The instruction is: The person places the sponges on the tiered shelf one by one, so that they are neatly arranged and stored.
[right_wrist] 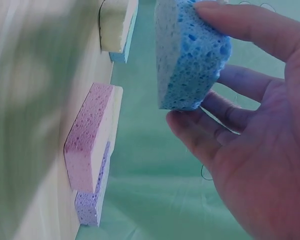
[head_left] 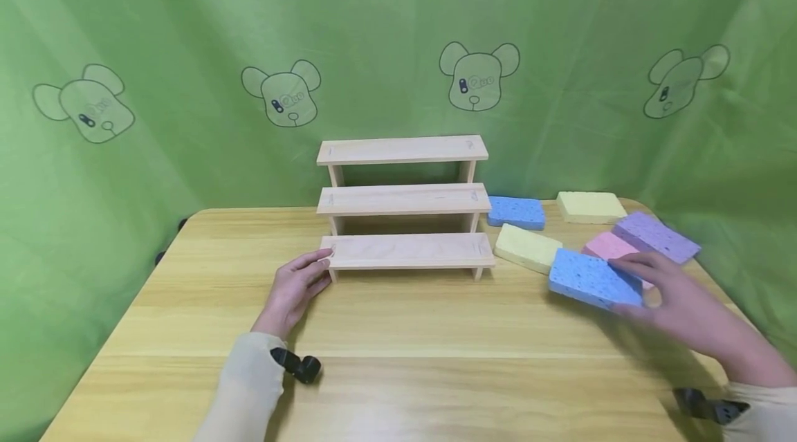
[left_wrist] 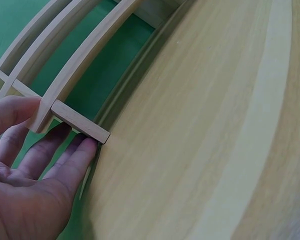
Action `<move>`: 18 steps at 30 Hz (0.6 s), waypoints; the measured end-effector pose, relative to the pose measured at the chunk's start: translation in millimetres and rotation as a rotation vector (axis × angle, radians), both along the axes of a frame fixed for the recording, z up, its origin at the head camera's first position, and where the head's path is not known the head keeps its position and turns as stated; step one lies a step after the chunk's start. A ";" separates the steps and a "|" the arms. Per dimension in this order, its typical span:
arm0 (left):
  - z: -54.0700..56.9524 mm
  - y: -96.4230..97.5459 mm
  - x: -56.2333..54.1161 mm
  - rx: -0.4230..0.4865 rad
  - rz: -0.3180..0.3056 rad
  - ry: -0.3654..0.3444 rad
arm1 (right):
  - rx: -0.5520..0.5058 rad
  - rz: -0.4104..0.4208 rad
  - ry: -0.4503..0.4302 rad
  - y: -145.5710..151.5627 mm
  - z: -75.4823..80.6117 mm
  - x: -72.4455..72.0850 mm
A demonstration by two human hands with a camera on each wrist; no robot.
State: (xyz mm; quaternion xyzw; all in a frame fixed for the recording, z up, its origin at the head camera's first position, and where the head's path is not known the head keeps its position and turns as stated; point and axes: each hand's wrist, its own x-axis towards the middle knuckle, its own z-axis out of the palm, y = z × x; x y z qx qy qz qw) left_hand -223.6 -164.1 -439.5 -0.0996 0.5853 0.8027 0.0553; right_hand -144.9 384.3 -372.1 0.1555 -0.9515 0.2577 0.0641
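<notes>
A three-tier wooden shelf [head_left: 407, 248] stands at the back middle of the table. My left hand [head_left: 295, 291] holds the left end of its lowest tier, with fingers against the board's end and the side leg [left_wrist: 80, 121] in the left wrist view. Over the right of the table, my right hand [head_left: 681, 300] grips a blue sponge [head_left: 593, 277] between thumb and fingers, raised off the tabletop. In the right wrist view this porous blue block [right_wrist: 197, 60] is held by its edges. Below it lies a pink sponge [head_left: 607, 245], partly hidden in the head view.
Right of the shelf lie another blue sponge [head_left: 517, 212], a nearer yellow sponge [head_left: 526, 247], a farther yellow sponge [head_left: 590, 207] and a purple sponge [head_left: 656, 236]. A green curtain [head_left: 386, 27] hangs behind and beside the wooden table [head_left: 436, 345].
</notes>
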 end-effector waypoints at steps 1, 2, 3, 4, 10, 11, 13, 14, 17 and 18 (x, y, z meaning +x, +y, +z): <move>0.3 0.0 0.1 -0.001 0.003 -0.001 | -0.008 0.003 0.002 -1.1 1.0 -1.2; 0.4 0.1 0.3 0.000 0.006 -0.004 | -0.013 0.003 0.005 -2.3 2.0 -2.4; 0.4 0.0 0.4 -0.003 0.006 -0.004 | -0.022 0.004 0.003 -3.6 3.1 -3.5; 0.4 0.1 0.6 -0.001 0.007 -0.005 | -0.030 0.005 0.008 -5.1 4.1 -4.5; -0.1 0.7 1.2 0.013 0.011 -0.010 | -0.064 0.019 0.029 -15.9 10.9 -9.9; 0.0 0.8 1.3 0.014 0.011 -0.008 | -0.068 0.023 0.032 -17.8 12.2 -11.1; -0.4 0.8 1.2 0.013 0.011 -0.005 | -0.072 0.031 0.041 -21.5 15.2 -13.2; -0.6 0.8 1.1 0.010 0.011 -0.003 | -0.073 0.035 0.046 -23.5 16.6 -14.3; -0.7 0.8 0.9 0.006 0.010 0.005 | -0.092 0.044 0.064 -30.4 20.5 -17.1; -0.9 0.7 0.6 0.004 0.007 0.008 | -0.100 0.046 0.071 -33.0 21.9 -17.7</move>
